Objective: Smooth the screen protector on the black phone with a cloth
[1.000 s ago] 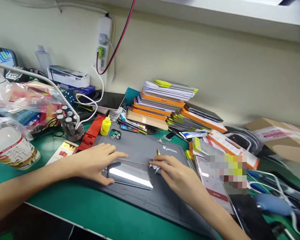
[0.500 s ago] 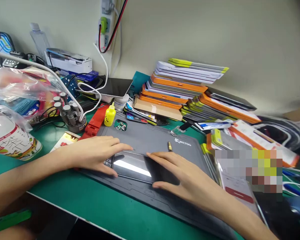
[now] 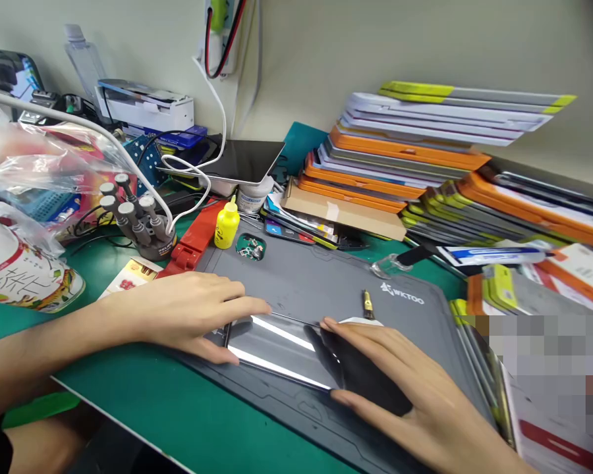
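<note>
A dark glossy phone (image 3: 277,345) lies flat on a grey work mat (image 3: 316,283). My left hand (image 3: 192,313) rests on the phone's left end, with the index finger along its far edge and the thumb at its near edge. My right hand (image 3: 400,388) arches over the phone's right end, thumb on the near edge and fingers on the far edge, hiding that part. A scrap of white wipe (image 3: 360,321) shows just behind my right hand. A small brass-tipped bit (image 3: 367,304) lies on the mat beyond it.
Behind the mat are a yellow bottle (image 3: 226,227), a red holder (image 3: 195,245), a stand of screwdrivers (image 3: 138,224) and a tablet (image 3: 242,161). Stacked orange and grey packages (image 3: 415,151) fill the right. A plastic-wrapped bottle (image 3: 14,270) lies at left. The green table edge (image 3: 143,408) runs below.
The view has moved closer and to the right. My right hand went from wiping with the white wipe at the phone's right end to spanning that end. My left hand stayed put.
</note>
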`<state>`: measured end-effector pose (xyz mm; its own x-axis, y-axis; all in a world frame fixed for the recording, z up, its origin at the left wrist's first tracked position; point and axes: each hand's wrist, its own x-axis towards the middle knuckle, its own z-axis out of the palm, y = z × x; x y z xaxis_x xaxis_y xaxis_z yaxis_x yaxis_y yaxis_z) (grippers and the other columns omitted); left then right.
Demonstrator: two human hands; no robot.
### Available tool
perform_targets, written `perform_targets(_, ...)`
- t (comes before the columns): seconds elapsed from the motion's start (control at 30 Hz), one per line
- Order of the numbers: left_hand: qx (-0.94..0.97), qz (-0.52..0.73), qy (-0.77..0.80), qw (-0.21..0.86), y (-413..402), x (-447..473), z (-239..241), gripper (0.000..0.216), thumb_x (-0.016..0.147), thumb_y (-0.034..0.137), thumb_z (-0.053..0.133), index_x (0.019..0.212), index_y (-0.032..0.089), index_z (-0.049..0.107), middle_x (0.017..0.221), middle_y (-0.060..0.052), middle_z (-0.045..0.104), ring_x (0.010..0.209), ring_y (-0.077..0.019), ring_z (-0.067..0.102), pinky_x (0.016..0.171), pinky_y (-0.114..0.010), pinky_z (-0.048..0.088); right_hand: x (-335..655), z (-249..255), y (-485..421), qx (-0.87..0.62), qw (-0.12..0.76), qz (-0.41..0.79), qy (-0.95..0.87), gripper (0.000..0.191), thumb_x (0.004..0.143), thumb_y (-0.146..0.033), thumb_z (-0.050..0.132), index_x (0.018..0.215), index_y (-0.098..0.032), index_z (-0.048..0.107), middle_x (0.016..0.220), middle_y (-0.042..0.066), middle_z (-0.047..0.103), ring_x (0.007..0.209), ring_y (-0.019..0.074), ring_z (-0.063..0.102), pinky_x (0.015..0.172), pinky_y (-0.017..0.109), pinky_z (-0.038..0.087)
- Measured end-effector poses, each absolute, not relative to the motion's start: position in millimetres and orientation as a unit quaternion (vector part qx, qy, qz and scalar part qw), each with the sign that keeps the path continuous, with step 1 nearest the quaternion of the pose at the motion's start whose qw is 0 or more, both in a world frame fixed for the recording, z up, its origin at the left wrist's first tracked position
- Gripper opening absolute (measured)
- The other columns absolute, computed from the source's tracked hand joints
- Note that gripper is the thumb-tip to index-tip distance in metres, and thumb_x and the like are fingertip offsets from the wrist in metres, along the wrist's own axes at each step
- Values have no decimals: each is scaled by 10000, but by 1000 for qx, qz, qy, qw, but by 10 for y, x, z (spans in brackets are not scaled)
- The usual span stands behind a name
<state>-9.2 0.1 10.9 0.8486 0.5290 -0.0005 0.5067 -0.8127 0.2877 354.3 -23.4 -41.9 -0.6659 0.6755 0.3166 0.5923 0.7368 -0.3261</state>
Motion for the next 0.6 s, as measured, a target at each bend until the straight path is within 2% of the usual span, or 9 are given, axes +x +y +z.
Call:
perform_targets(0.37, 936, 76, 279, 199, 77, -97, 9, 688, 906, 533, 842, 1428, 176, 570, 1251, -116, 686, 1139, -290, 681, 962, -360, 524, 3517, -354, -289, -388, 211, 126, -888, 583, 1066, -551, 612, 1591, -331, 488, 1419, 102, 749, 1245, 301, 767, 1008, 472, 685)
perform_targets(0.6, 931, 70, 283, 217, 96, -65, 20, 709, 909, 575, 832, 1443, 189, 569, 1226, -101, 692, 1112, -283, 668, 932, -356, 505, 3618, -556, -379, -391, 227, 108, -885, 628, 1035, -505, 656, 1609, -308, 493, 1377, 109, 765, 1191, 327, 780, 935, 488, 712)
